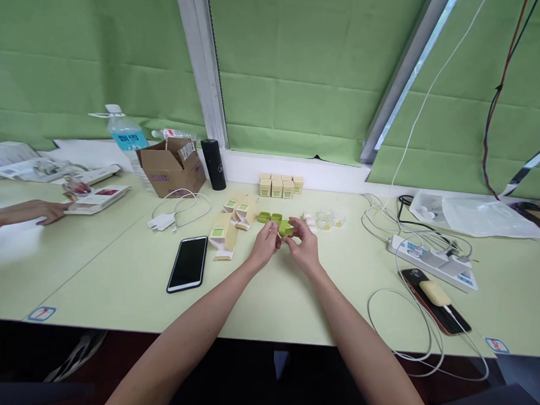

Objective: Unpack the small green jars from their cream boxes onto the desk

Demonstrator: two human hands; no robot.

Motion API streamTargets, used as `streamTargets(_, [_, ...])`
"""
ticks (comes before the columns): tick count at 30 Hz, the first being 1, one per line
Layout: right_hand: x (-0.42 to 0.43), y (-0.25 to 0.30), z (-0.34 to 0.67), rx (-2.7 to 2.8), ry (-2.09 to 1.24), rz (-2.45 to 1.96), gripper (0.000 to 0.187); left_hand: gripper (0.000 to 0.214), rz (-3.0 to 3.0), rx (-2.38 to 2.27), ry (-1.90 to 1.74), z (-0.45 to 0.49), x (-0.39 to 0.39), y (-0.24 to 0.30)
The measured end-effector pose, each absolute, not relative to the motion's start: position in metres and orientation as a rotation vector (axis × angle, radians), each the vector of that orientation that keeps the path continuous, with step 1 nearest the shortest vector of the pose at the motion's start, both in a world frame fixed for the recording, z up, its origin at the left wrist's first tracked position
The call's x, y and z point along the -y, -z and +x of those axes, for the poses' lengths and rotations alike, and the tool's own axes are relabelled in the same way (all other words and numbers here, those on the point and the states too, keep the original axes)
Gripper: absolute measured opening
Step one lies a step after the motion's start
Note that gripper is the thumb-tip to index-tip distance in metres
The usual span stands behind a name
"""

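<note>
My right hand has its thumb and fingers closed round a small green case. Close against its left side is my left hand, fingers curled and thumb bent; whatever they pinch is hidden. Just beyond the hands, two more small green cases sit side by side. To their right lie pinkish-white pieces and small clear cases with yellow spots. Opened cream cartons with green squares lie left of my left hand.
Small cream boxes stand grouped at the back. A phone, a white charger, a cardboard box and a black bottle are left. Cables and a power strip lie right. Another person's hand touches a white box.
</note>
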State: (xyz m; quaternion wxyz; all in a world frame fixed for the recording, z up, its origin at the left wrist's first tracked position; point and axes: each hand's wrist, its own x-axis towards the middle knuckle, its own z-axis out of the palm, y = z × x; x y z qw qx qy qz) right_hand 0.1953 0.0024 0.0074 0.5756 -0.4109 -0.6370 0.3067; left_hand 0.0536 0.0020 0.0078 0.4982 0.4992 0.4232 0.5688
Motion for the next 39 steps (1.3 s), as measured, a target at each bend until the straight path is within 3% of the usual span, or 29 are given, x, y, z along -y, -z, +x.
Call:
streamTargets(5, [0.0, -0.012, 0.198, 1.535, -0.532, -0.995, 0.037, 0.058, 1.113, -0.935, -1.385, 0.052, -0.005, -0.01])
streamTargets(13, [0.0, -0.014, 0.2, 1.662, -0.383, -0.942, 0.038, 0.055, 0.938, -0.692, -1.28, 0.054, 0.0, -0.012])
streamTargets(30, [0.0, -0.01, 0.202, 1.735, -0.333, -0.995, 0.039, 0.04, 0.843, -0.654, -1.247, 0.053, 0.003, -0.018])
streamTargets(39, [0.005, -0.017, 0.203, 1.746, -0.309, -1.015, 0.024, 0.035, 0.834, -0.612, -1.207, 0.049, 0.0, -0.018])
